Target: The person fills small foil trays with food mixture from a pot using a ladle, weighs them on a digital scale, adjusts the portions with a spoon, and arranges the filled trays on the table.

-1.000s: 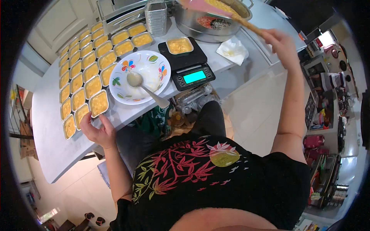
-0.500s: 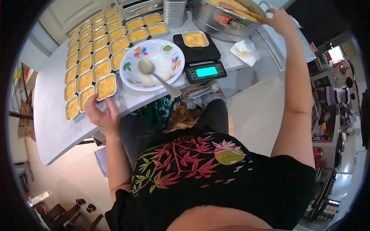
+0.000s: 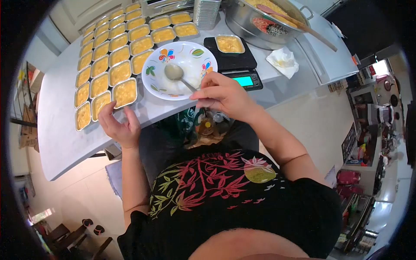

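on the table (image 3: 58, 108), your rows of foil trays (image 3: 125, 82) each hold a yellow mixture (image 3: 119, 73); one more filled tray (image 3: 230, 53) sits on the black scale (image 3: 236, 63). the pot (image 3: 238, 21) holds more mixture, with a spatula (image 3: 321, 37) across its rim. a spoon (image 3: 174, 72) rests in the floral bowl (image 3: 149, 82). of your hands, the left (image 3: 121, 130) has thumb and fingers apart, fingertips at the nearest trays; the right (image 3: 229, 96) pinches the spoon's handle beside the bowl's near rim.
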A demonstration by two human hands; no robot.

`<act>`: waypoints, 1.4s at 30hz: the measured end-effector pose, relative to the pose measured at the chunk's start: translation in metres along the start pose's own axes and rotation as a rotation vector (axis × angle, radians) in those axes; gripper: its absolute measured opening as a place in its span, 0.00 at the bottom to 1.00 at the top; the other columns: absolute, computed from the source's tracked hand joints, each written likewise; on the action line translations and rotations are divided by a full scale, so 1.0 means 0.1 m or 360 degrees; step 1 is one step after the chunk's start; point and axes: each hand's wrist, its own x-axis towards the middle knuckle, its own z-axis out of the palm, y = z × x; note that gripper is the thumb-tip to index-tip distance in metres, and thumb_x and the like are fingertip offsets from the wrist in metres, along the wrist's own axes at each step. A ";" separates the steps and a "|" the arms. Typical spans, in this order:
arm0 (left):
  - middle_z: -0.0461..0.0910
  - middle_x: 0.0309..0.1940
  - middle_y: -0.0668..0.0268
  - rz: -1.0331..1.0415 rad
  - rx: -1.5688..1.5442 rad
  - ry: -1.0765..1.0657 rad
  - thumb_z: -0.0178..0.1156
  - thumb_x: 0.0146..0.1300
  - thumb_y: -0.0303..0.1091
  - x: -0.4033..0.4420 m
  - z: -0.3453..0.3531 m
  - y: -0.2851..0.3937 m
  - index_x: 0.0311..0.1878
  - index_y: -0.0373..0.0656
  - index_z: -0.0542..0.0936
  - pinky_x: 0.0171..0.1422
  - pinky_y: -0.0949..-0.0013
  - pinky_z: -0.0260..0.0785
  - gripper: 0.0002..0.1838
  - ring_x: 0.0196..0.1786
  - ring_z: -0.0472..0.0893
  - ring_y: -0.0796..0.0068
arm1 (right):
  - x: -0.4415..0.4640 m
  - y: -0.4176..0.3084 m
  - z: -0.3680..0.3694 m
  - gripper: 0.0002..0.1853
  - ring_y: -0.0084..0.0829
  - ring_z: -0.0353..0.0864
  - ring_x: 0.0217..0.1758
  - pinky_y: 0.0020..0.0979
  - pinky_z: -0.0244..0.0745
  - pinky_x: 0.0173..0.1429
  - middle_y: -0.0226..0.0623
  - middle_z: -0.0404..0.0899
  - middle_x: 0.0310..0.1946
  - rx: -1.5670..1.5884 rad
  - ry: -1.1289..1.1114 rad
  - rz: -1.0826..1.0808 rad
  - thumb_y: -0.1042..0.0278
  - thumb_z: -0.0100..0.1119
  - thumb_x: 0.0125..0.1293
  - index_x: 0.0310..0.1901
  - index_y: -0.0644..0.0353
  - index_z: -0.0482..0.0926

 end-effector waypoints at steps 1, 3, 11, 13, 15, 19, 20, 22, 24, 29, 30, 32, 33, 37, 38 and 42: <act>0.74 0.36 0.57 -0.0001 -0.0004 0.0005 0.60 0.48 0.22 0.00 0.00 0.00 0.43 0.36 0.74 0.44 0.63 0.66 0.16 0.39 0.73 0.59 | 0.01 0.03 0.04 0.13 0.30 0.77 0.40 0.29 0.73 0.43 0.35 0.77 0.37 0.0054 0.0174 -0.0005 0.71 0.67 0.55 0.44 0.56 0.82; 0.74 0.36 0.57 -0.0003 -0.0006 0.0017 0.60 0.48 0.22 0.00 0.00 0.01 0.43 0.36 0.74 0.44 0.63 0.66 0.16 0.39 0.73 0.59 | 0.05 0.05 0.08 0.08 0.28 0.78 0.40 0.27 0.74 0.42 0.37 0.80 0.38 0.0167 0.0518 -0.0018 0.70 0.61 0.62 0.42 0.62 0.80; 0.73 0.37 0.57 -0.0044 -0.0007 0.0005 0.60 0.48 0.22 -0.02 -0.01 -0.01 0.43 0.36 0.74 0.44 0.63 0.67 0.16 0.39 0.73 0.59 | 0.30 -0.01 -0.43 0.07 0.26 0.79 0.35 0.26 0.75 0.41 0.40 0.80 0.36 0.1065 0.1221 0.0217 0.70 0.51 0.70 0.42 0.64 0.70; 0.73 0.37 0.57 -0.0039 -0.0010 0.0000 0.60 0.49 0.23 -0.01 0.00 -0.01 0.43 0.36 0.74 0.45 0.63 0.67 0.15 0.39 0.73 0.59 | 0.29 0.02 -0.69 0.07 0.23 0.79 0.33 0.23 0.74 0.38 0.39 0.80 0.35 0.0948 0.1388 0.0090 0.71 0.53 0.68 0.43 0.64 0.69; 0.73 0.37 0.57 -0.0024 -0.0020 0.0005 0.60 0.49 0.23 -0.01 -0.01 0.00 0.43 0.36 0.74 0.45 0.63 0.67 0.15 0.39 0.73 0.59 | 0.26 0.07 -0.95 0.06 0.24 0.77 0.33 0.24 0.74 0.40 0.39 0.79 0.35 0.0712 0.1418 -0.0020 0.72 0.53 0.68 0.44 0.62 0.70; 0.73 0.36 0.57 -0.0019 0.0000 -0.0019 0.60 0.50 0.23 0.00 -0.01 0.02 0.42 0.35 0.74 0.45 0.63 0.67 0.14 0.39 0.73 0.58 | 0.23 0.23 -1.21 0.06 0.22 0.76 0.31 0.22 0.73 0.38 0.37 0.79 0.36 0.0195 0.1438 0.0035 0.72 0.50 0.70 0.45 0.62 0.70; 0.73 0.36 0.57 -0.0016 0.0003 -0.0019 0.60 0.50 0.23 0.00 -0.01 0.02 0.42 0.35 0.74 0.45 0.63 0.67 0.14 0.39 0.73 0.58 | 0.21 0.29 -1.25 0.06 0.21 0.76 0.31 0.22 0.73 0.38 0.37 0.79 0.36 0.0071 0.1425 0.0097 0.72 0.50 0.70 0.45 0.63 0.69; 0.74 0.37 0.57 -0.0011 0.0010 -0.0019 0.60 0.50 0.23 0.00 -0.01 0.02 0.42 0.35 0.74 0.45 0.63 0.68 0.14 0.39 0.74 0.58 | 0.22 0.26 -1.26 0.06 0.20 0.76 0.31 0.22 0.73 0.37 0.37 0.79 0.36 -0.0079 0.1307 0.0091 0.72 0.49 0.70 0.45 0.63 0.69; 0.74 0.37 0.57 -0.0025 0.0010 -0.0016 0.60 0.50 0.23 0.00 -0.01 0.02 0.42 0.35 0.74 0.46 0.63 0.68 0.14 0.39 0.74 0.58 | 0.24 0.25 -1.28 0.05 0.20 0.76 0.31 0.22 0.73 0.37 0.37 0.80 0.36 -0.0125 0.1196 0.0078 0.73 0.48 0.70 0.44 0.64 0.69; 0.74 0.37 0.57 -0.0070 0.0017 -0.0010 0.60 0.50 0.24 -0.02 0.00 0.01 0.42 0.34 0.74 0.46 0.63 0.68 0.14 0.39 0.74 0.58 | 0.34 0.18 -1.25 0.04 0.20 0.78 0.30 0.22 0.74 0.36 0.36 0.82 0.34 -0.0120 0.0976 0.0136 0.73 0.49 0.69 0.42 0.63 0.71; 0.74 0.37 0.57 -0.0066 0.0032 -0.0019 0.60 0.50 0.24 -0.02 0.00 0.01 0.42 0.34 0.74 0.46 0.63 0.68 0.14 0.39 0.74 0.58 | 0.35 0.18 -1.23 0.05 0.21 0.78 0.29 0.22 0.74 0.35 0.35 0.82 0.33 -0.0227 0.0923 0.0114 0.73 0.49 0.68 0.42 0.63 0.71; 0.74 0.36 0.57 -0.0058 0.0048 -0.0028 0.60 0.50 0.24 -0.02 0.00 0.01 0.42 0.34 0.74 0.46 0.63 0.68 0.14 0.39 0.74 0.58 | 0.38 0.18 -1.20 0.05 0.23 0.80 0.26 0.24 0.75 0.34 0.33 0.83 0.33 -0.0440 0.0813 0.0068 0.72 0.50 0.67 0.41 0.62 0.72; 0.74 0.36 0.56 -0.0055 0.0049 -0.0029 0.60 0.50 0.24 -0.02 0.00 0.01 0.42 0.34 0.75 0.46 0.63 0.67 0.14 0.39 0.74 0.58 | 0.39 0.18 -1.20 0.05 0.24 0.80 0.26 0.25 0.75 0.34 0.33 0.83 0.31 -0.0452 0.0819 0.0053 0.72 0.50 0.66 0.41 0.61 0.73; 0.75 0.36 0.56 -0.0073 0.0038 -0.0021 0.60 0.50 0.24 -0.02 0.00 0.02 0.41 0.34 0.75 0.47 0.62 0.67 0.13 0.40 0.74 0.58 | 0.47 0.00 -1.26 0.05 0.31 0.81 0.28 0.28 0.74 0.34 0.37 0.80 0.25 -0.0392 0.0883 0.0103 0.70 0.53 0.64 0.38 0.60 0.75; 0.75 0.36 0.56 -0.0075 0.0037 -0.0021 0.60 0.50 0.24 -0.02 0.00 0.01 0.41 0.34 0.75 0.47 0.62 0.67 0.13 0.39 0.74 0.58 | 0.48 -0.05 -1.27 0.05 0.33 0.81 0.29 0.28 0.74 0.33 0.39 0.79 0.24 -0.0349 0.0912 0.0144 0.70 0.55 0.63 0.37 0.61 0.76; 0.75 0.36 0.57 -0.0045 0.0038 -0.0019 0.60 0.50 0.24 -0.02 0.00 0.00 0.41 0.34 0.75 0.46 0.63 0.68 0.13 0.39 0.74 0.58 | 0.53 -0.03 -1.19 0.01 0.25 0.77 0.25 0.23 0.71 0.31 0.35 0.76 0.25 -0.0447 0.0743 0.0068 0.78 0.50 0.64 0.36 0.64 0.71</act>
